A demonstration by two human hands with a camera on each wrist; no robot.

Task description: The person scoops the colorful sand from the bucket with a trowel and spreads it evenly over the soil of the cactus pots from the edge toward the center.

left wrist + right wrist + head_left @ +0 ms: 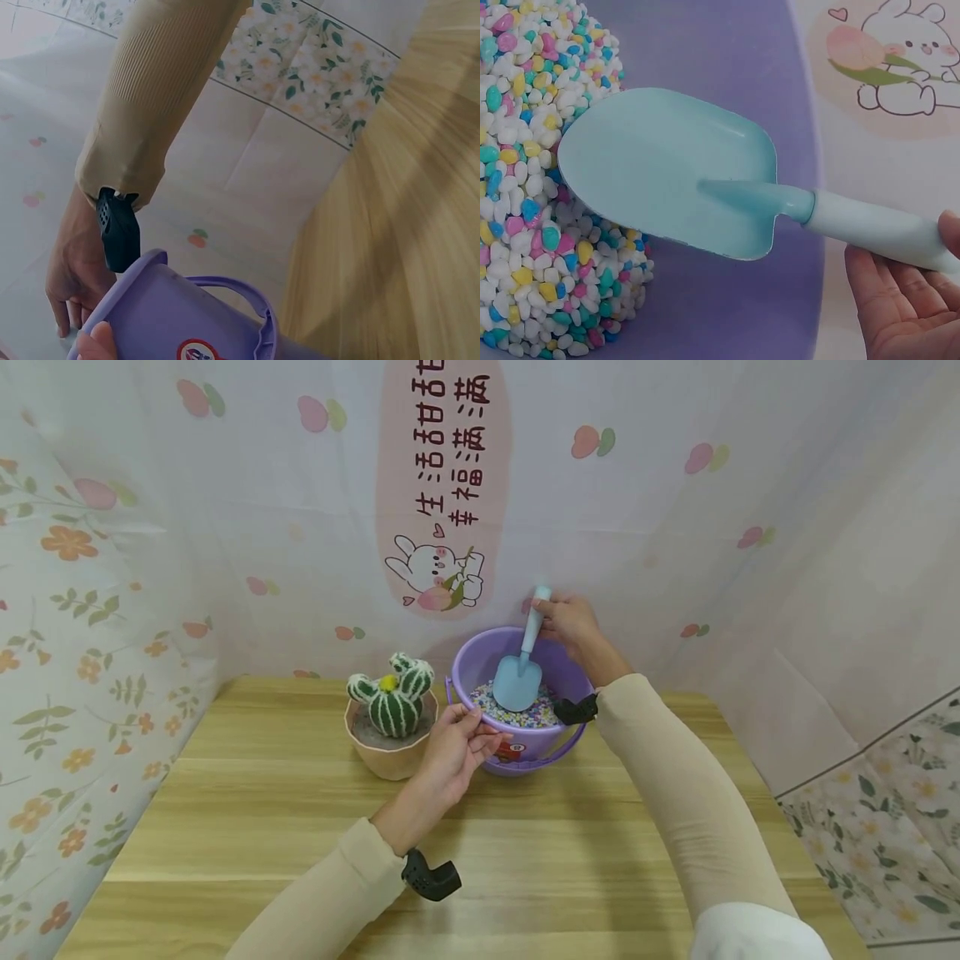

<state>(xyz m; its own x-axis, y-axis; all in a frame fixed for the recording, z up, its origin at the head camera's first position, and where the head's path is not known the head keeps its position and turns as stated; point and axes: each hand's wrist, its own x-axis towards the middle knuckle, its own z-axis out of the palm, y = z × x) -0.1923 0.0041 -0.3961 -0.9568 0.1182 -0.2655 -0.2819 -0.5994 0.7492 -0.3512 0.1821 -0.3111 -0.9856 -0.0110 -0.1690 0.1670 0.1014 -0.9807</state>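
A purple bucket holds many small coloured pebbles, white, pink, yellow, blue and green. My right hand grips the white handle of a light blue hand trowel, thumb on one side and fingers on the other. The trowel's blade slants down inside the bucket, its rounded tip at the pebbles and its face bare. At the bucket's near left rim, my left hand holds the edge between thumb and fingers; only a few fingertips show in the left wrist view.
Just left of the bucket stands a pot with a knitted green cactus. Both are on a wooden table, close to a printed curtain behind. The bucket's purple handle hangs down in front.
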